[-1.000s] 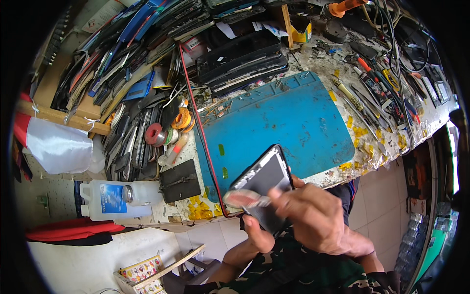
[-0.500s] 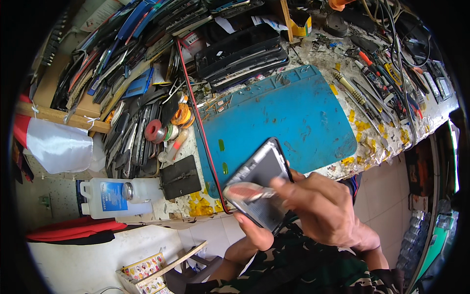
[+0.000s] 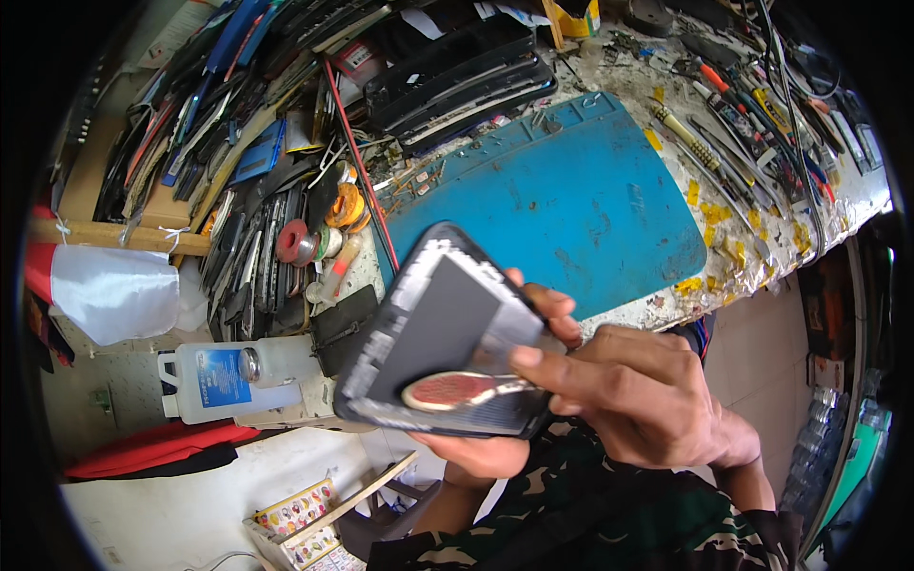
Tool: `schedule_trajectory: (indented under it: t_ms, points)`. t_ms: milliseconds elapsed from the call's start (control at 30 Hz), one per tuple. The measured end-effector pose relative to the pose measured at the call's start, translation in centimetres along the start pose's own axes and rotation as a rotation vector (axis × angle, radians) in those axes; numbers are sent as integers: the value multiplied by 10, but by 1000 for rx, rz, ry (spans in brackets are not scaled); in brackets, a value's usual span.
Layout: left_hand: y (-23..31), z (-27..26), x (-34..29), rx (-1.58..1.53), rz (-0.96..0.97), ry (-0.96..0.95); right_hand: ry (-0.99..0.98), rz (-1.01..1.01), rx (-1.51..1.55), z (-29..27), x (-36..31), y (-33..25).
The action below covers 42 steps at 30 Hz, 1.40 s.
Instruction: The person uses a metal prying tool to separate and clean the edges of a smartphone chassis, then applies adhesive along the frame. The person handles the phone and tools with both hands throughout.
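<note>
Steadiness matters: the left hand (image 3: 483,455) grips the black housing (image 3: 443,324) from beneath. The right hand (image 3: 647,395) pinches the red-headed tool (image 3: 451,390), best kept low and light.

Left-hand grip (image 3: 487,455) supporting a dark device frame (image 3: 447,319), right-hand grip (image 3: 649,400) around a pale tool (image 3: 455,390) with red oval head over it, blue mat (image 3: 571,205) beyond on the cluttered surface (image 3: 843,211), hand tools (image 3: 687,138) far right, white jug (image 3: 202,385) at left

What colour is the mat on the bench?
The mat is blue, seen best in the head view.
</note>
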<state>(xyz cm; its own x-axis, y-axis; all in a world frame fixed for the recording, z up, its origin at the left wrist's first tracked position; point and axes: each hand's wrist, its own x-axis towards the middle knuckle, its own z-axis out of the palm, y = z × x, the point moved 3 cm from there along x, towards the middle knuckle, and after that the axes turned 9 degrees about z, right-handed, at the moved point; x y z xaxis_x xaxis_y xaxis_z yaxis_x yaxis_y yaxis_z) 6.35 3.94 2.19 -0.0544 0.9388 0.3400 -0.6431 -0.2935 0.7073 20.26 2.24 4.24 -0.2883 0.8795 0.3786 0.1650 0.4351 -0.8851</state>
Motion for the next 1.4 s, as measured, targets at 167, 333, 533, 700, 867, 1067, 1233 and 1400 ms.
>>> schedule_trajectory:
  t_ms: [167, 333, 533, 700, 867, 1067, 1233, 1400]
  points:
    - [10, -1, 12, -322, 84, 100, -140, -47, -135, 3, -4, 2]
    - [11, 3, 12, -182, 81, -72, -150, -69, -100, 2, -8, 13]
    - [18, -3, 17, -358, 155, 49, -181, -97, -205, -1, -12, 20]
    - [17, -3, 15, -340, 109, 4, -197, -120, -210, 2, -15, 24]
    - [22, -13, 15, -321, 235, 133, -220, -95, -157, 3, -17, 32]
    - [31, -10, 23, -174, 232, 52, -267, -56, -236, 4, -28, 31]
    - [17, -19, 29, -361, 204, 47, 52, 145, -501, -13, -30, 30]
    - [8, -12, 28, -426, 163, 88, -126, 7, -429, -11, -33, 18]
